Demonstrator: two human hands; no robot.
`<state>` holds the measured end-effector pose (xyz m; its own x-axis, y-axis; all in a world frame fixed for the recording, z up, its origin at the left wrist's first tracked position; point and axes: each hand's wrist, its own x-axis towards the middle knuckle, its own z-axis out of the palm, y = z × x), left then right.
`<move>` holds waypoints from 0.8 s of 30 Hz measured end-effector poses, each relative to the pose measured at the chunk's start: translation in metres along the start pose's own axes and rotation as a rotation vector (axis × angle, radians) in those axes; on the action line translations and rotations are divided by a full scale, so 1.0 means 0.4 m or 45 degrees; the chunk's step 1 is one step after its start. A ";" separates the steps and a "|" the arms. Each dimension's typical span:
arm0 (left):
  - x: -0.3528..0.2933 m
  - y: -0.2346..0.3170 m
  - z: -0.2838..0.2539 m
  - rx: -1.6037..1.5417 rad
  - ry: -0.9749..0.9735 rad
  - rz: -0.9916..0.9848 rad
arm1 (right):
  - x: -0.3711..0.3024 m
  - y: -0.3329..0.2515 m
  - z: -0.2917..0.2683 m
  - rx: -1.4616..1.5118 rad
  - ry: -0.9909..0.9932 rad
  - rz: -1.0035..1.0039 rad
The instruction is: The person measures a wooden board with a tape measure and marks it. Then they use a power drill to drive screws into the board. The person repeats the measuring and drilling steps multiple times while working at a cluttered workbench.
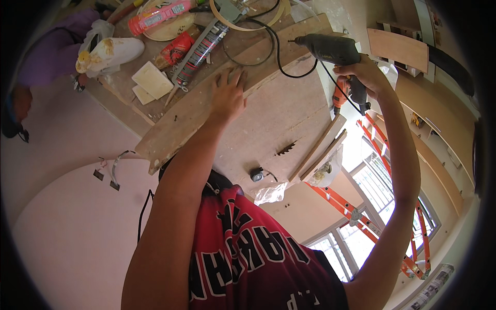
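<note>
My left hand (pixel 228 98) lies with its fingers spread on a long wooden plank (pixel 191 112), which runs slantwise across the worktable. A dark corded power drill (pixel 328 48) is gripped in my right hand (pixel 368 77). Its bit points left, over the plank's far right end, and I cannot tell whether the tip touches the wood. The black cord (pixel 279 58) loops leftward from the drill. A small dark screw (pixel 175 118) stands in the plank, left of my left hand. Just beyond that hand lies a caulking gun with a dark cartridge (pixel 199 58).
White tile pieces (pixel 153 80), a red packet (pixel 178 48), a pink tube (pixel 160 16) and a stained white bottle (pixel 114 50) crowd the far left. An orange tool (pixel 339 94) is near my right wrist. Wood strips (pixel 316 149), an orange ladder (pixel 338 202) and a person in purple (pixel 51 51) surround me.
</note>
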<state>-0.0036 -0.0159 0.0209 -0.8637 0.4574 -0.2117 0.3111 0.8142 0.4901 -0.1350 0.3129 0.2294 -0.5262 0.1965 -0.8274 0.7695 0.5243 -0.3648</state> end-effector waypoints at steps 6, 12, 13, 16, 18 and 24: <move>-0.002 0.003 0.006 0.031 0.017 0.015 | -0.011 -0.005 0.018 -0.193 0.016 -0.060; 0.001 0.002 -0.002 0.020 0.032 0.021 | -0.018 -0.029 0.039 -0.352 0.093 -0.107; 0.000 0.003 -0.001 0.021 0.039 0.023 | -0.017 -0.030 0.039 -0.384 0.099 -0.100; 0.001 0.005 -0.002 0.011 0.030 0.027 | -0.014 -0.031 0.038 -0.434 0.103 -0.120; -0.002 0.004 -0.005 0.008 0.015 0.026 | -0.015 -0.032 0.045 -0.446 0.113 -0.141; 0.006 0.005 -0.011 0.037 -0.009 0.039 | -0.010 -0.056 0.035 -0.472 0.133 -0.124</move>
<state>-0.0067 -0.0148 0.0251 -0.8505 0.4851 -0.2031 0.3492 0.8097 0.4717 -0.1450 0.2888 0.2346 -0.6387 0.2041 -0.7419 0.5411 0.8046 -0.2445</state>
